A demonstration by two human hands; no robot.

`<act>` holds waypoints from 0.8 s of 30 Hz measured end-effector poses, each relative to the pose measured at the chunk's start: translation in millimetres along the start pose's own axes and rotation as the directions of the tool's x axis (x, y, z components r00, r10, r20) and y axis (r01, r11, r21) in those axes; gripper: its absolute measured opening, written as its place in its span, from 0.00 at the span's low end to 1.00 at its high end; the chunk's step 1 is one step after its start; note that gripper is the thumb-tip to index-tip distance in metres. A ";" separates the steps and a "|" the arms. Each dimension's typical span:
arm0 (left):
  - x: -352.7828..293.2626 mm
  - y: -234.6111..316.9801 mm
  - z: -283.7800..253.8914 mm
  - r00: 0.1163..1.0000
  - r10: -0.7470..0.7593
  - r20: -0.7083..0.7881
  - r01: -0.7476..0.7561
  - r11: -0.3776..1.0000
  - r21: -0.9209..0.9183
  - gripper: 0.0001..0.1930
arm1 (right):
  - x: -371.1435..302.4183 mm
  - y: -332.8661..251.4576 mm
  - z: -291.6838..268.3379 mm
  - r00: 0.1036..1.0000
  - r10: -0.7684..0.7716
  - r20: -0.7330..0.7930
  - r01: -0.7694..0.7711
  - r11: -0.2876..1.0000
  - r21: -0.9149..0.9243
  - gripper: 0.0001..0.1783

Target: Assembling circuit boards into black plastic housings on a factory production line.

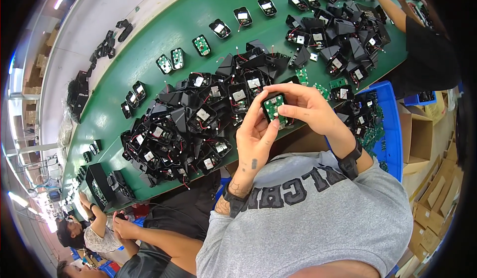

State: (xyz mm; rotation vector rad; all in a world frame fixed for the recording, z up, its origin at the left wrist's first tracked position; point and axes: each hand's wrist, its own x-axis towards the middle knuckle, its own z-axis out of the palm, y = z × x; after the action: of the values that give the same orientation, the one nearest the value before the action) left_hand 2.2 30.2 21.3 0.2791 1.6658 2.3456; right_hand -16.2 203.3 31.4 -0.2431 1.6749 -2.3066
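Observation:
Close in front of my body, both hands are closed around a small black plastic housing with a green circuit board seated in its open face. My left hand wraps its left side, the thumb at the board's lower edge. The fingers of my right hand curl over the top, and its thumb lies on the board. Just beyond them on the table are black housings with white-labelled parts inside, such as this housing. A loose green circuit board lies past my right hand.
A large heap of black housings fills the table to my left; another heap lies far right. Separate housings stand in a curved row on the green table. A blue bin of boards is at my right. Co-workers sit left and far right.

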 end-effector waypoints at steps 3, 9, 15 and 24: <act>2.9 3.6 1.0 1.000 -0.011 0.020 0.010 1.000 0.017 0.32 | -0.9 3.9 2.7 0.997 -0.041 -0.065 0.041 0.999 0.001 0.25; 7.4 6.2 -3.8 0.997 -0.052 0.058 0.044 0.990 0.133 0.34 | 2.8 15.8 9.8 0.987 -0.068 -0.144 0.065 0.997 -0.028 0.23; 10.7 -0.5 -6.4 0.997 0.073 -0.023 -0.063 0.952 0.298 0.36 | 9.9 17.0 23.0 0.977 -0.132 -0.168 0.121 0.990 -0.077 0.22; 8.3 3.0 -9.7 0.995 0.052 -0.081 -0.040 0.988 0.149 0.35 | 22.4 9.7 27.5 0.984 -0.103 -0.149 0.106 0.994 0.018 0.22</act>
State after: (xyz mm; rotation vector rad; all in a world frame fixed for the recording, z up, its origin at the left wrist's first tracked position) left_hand -8.8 23.1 21.1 0.2512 1.8969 2.3002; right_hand -28.0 168.5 30.3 -0.1620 1.7379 -2.4771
